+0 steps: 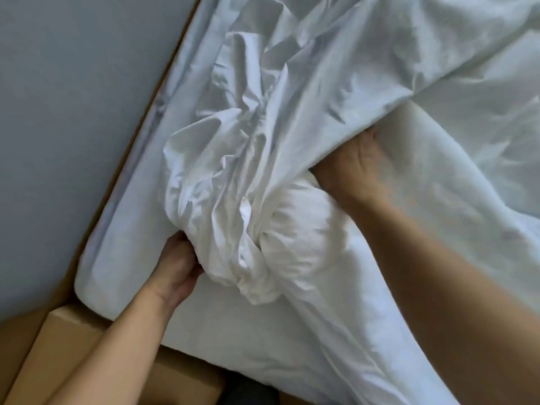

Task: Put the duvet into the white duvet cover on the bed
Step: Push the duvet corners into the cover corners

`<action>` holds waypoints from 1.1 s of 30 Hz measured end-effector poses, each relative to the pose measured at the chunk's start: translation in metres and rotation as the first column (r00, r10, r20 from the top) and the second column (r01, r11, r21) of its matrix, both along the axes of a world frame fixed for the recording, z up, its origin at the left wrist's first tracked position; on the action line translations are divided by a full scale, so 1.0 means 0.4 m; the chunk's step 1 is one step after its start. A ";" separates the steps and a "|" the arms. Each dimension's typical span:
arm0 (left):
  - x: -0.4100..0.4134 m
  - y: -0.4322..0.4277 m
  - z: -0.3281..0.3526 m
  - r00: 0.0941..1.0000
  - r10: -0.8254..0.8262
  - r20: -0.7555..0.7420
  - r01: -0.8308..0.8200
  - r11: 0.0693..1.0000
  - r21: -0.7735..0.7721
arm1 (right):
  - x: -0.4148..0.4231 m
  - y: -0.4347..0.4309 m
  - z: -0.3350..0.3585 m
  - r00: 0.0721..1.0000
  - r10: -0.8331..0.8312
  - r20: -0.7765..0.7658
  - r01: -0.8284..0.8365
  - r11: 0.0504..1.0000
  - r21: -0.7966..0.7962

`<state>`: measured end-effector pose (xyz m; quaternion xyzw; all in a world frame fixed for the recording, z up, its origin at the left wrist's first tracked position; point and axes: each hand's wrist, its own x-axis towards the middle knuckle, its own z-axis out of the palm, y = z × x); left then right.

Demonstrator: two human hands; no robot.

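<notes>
**Left hand bunches the cover, right hand slips beneath**

From my screen, the left hand [178,264] is clamped on a gathered wad of the white duvet cover [233,159]. The right hand [355,168] reaches under the cover's fold with its fingers hidden, so I cannot tell its grip. The duvet [301,220] bulges out between both hands, on the bed [117,247] beside a grey wall [58,112].
</notes>
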<state>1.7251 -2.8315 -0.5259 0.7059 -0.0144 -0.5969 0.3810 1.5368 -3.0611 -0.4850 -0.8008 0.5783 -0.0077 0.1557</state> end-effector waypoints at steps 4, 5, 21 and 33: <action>-0.013 0.006 -0.005 1.000 0.007 -0.024 -0.007 1.000 -0.021 | 0.016 0.074 -0.006 0.981 0.022 -0.192 0.033 0.961 0.274; -0.018 0.008 0.002 1.000 0.014 -0.024 -0.015 1.000 -0.021 | 0.022 0.064 -0.012 0.993 0.036 -0.112 0.004 0.941 0.339; -0.080 0.081 0.011 0.981 0.180 -0.068 -0.181 0.983 -0.017 | -0.083 0.275 0.019 0.887 -0.005 0.462 -0.110 0.969 0.221; -0.049 0.106 0.083 0.985 0.163 0.054 -0.150 0.970 -0.192 | -0.006 0.365 0.027 0.924 -0.203 0.323 0.240 0.967 -0.080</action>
